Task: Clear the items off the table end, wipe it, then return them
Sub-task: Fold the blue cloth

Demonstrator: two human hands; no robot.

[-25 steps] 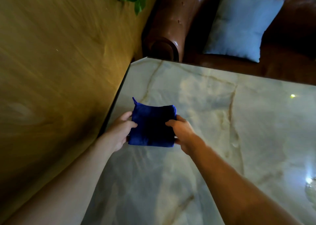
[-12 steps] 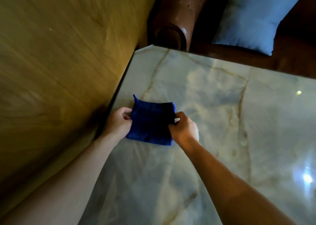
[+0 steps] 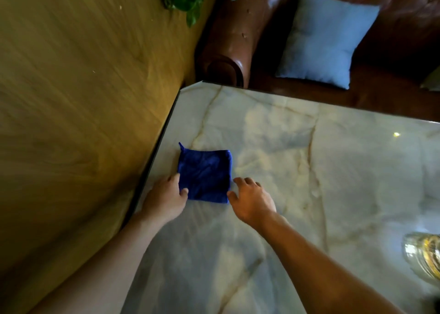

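One square blue cloth (image 3: 204,175), marble table (image 3: 333,170)

One head-worn wide-angle view looks steeply down and forward over both forearms, close above the marble table (image 3: 297,170); the left hand (image 3: 164,199) and right hand (image 3: 252,201) sit near centre, floor left of the left hand, sofa (image 3: 238,27) beyond both hands

living room | leather sofa (image 3: 238,34) | cushion (image 3: 321,39) | marble table (image 3: 309,170)
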